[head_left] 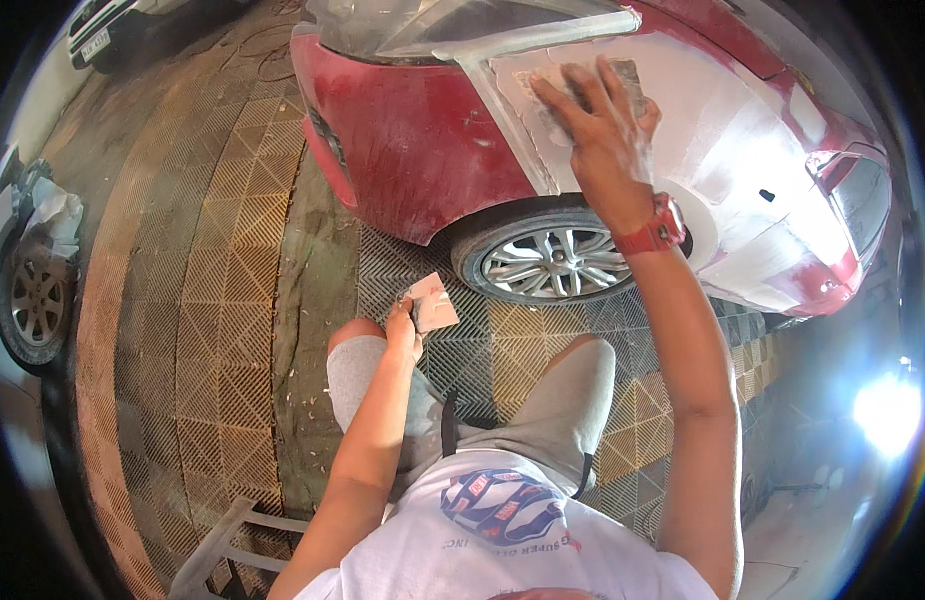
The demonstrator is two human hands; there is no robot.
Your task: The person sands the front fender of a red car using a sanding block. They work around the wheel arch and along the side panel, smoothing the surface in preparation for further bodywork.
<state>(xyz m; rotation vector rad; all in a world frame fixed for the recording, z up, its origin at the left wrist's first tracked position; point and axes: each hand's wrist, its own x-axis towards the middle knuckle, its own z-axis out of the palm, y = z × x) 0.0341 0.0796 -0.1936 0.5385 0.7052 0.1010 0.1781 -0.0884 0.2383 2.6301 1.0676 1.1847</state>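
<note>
My right hand (604, 125), with a red watch on its wrist, reaches up to the rear side of a red car (412, 130). Its fingers are spread and lie over a dull beige-grey patch (527, 90) on the whitish, dusty panel. Whether a thin sheet sits under the fingers, I cannot tell. Lower down, above my left knee, my left hand (403, 325) pinches a pale pinkish square piece (434, 304); it looks thin and flat, its material unclear. This piece is apart from the car, in front of the wheel (552, 258).
Pale strips (542, 35) frame the worked panel. A bright lamp (887, 414) shines at the right. Patterned floor tiles (202, 300) spread to the left, with a loose wheel (37, 300) at the far left. A metal-framed seat (222, 545) stands at lower left; another vehicle (107, 30) is behind.
</note>
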